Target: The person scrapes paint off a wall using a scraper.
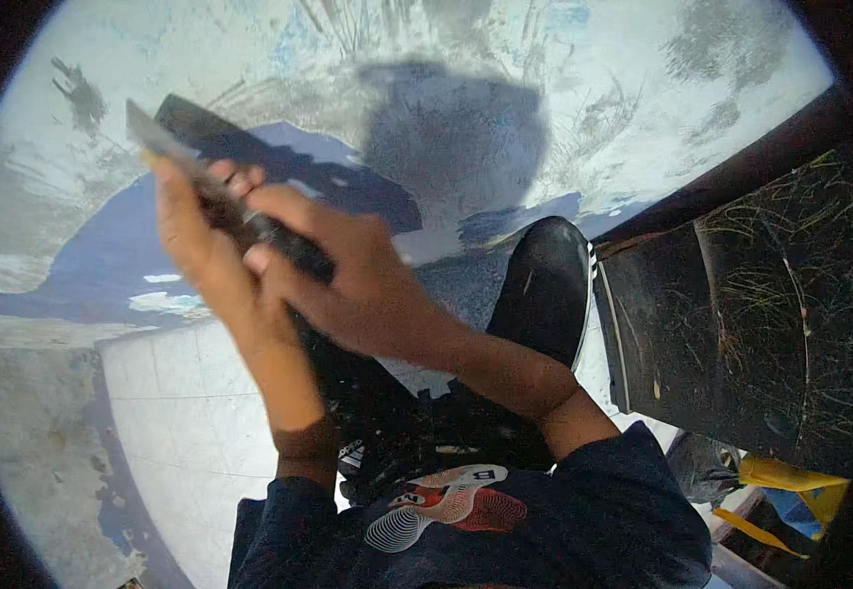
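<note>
Both my hands are raised together left of centre, in front of a white and grey smeared surface. My right hand grips the black handle of a flat scraper-like tool. Its thin grey blade points to the upper left and is blurred. My left hand lies along the blade's side, with fingertips curled around it. A small yellow spot shows by the blade at my left fingertips. The blade seems apart from the surface, where dark shadows of my arms and the tool fall. Motion blur hides the exact finger contact.
My bent knee in black trousers rises right of my hands. A dark edge borders the surface on the right, with grass stalks beyond it. Yellow strips and a dark plastic bag lie at lower right.
</note>
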The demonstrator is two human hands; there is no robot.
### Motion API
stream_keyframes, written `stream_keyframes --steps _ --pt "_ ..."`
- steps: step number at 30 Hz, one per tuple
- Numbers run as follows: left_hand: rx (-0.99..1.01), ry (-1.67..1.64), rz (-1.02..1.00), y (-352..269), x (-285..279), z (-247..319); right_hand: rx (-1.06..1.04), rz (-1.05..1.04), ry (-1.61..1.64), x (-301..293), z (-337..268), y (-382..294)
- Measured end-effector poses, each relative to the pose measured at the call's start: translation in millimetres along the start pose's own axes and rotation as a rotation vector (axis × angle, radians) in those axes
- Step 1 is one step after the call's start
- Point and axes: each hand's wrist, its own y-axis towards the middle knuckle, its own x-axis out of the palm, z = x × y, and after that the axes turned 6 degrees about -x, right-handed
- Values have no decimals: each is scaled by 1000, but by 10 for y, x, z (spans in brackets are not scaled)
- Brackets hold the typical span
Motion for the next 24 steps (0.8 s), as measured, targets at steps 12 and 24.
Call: stream_keyframes --steps 12,24 --pt "-399 -198 -504 -546 124 -850 489 256 72 -528 197 -1048" --pt "-462 -348 -510 -526 142 -932 532 294 127 -571 198 -1021"
